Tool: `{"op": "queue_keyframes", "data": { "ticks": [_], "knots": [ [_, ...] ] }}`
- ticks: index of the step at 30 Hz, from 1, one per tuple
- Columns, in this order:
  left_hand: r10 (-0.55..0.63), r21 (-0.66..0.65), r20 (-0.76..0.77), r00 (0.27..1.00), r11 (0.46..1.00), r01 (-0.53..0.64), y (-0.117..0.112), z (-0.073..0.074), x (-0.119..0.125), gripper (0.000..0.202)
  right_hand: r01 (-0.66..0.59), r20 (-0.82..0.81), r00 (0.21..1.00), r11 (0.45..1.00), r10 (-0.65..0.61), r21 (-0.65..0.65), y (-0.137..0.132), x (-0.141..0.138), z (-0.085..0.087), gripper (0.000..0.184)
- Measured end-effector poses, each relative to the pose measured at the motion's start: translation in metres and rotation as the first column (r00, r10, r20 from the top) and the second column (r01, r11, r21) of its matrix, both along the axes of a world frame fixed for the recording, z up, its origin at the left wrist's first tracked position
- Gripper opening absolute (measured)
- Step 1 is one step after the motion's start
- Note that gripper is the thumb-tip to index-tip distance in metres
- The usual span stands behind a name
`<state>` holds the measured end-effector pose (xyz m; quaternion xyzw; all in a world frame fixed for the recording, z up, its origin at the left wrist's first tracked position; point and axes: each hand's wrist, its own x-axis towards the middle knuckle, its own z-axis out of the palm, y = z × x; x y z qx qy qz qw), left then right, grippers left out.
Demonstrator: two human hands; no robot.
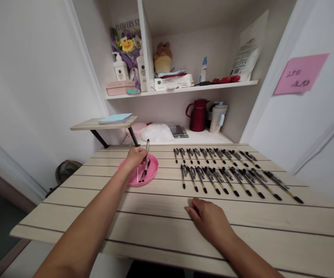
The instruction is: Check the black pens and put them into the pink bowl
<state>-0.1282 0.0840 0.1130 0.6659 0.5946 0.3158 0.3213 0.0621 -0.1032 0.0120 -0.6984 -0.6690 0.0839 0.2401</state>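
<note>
**Pen held upright over pink dish, far left of table**

Near edge: right hand [209,220] is resting palm-down on the table [155,247], about midway along the front. Its fingers are lying loosely together and flat, gripping nothing.

Middle, right half: two rows of pens are lying side by side, tips toward the front edge. The near row [230,184] is running out to the right edge, and the far row [213,154] is sitting just behind it. Neighbours are close, some touching.

Far left: left hand [135,157] is hovering over the pink dish [153,172], fingers pinching a pen [147,154] at mid-barrel, upright with its tip down in the dish. A thin white stick and a dark piece are lying in the dish beside it.

Handling, by judgement: the pen is looking light, stiff and smooth-barrelled, likely to roll or slip. Mid-barrel or the grip section is the safe hold.

In the way: the dish rim is sitting under the tip. A small raised shelf [103,123] is overhanging the far left corner behind the hand. A red jug [197,114] and a white bundle [157,132] are standing beyond the far edge, well apart.
</note>
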Motion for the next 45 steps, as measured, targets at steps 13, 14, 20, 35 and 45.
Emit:
{"op": "queue_keyframes", "data": {
  "ticks": [13,14,20,35,45],
  "knots": [
    [-0.134,-0.152,0.696,0.705,0.933,0.327,-0.113,-0.079,0.080,0.026,0.267,-0.996,-0.087,0.963,-0.023,-0.045,0.064,-0.050,0.053,0.040],
    [-0.123,-0.164,0.692,0.711,0.933,0.320,-0.111,-0.080,0.079,0.026,0.251,-0.993,-0.115,0.967,-0.018,-0.046,0.066,-0.051,0.051,0.040],
    [-0.115,-0.306,0.792,0.600,0.775,0.553,-0.100,-0.080,0.064,0.030,-0.002,-0.987,-0.163,1.000,-0.019,-0.019,0.071,-0.042,0.029,0.043],
    [-0.037,-0.244,0.675,0.737,0.931,0.271,-0.104,-0.089,0.066,0.031,0.287,-0.985,0.154,0.951,0.074,0.116,0.075,-0.036,0.024,0.033],
    [0.016,-0.383,0.866,0.499,0.662,0.644,-0.107,-0.075,0.063,0.028,0.058,-0.986,-0.153,0.997,0.062,0.054,0.070,-0.030,0.027,0.043]
  ]
}}
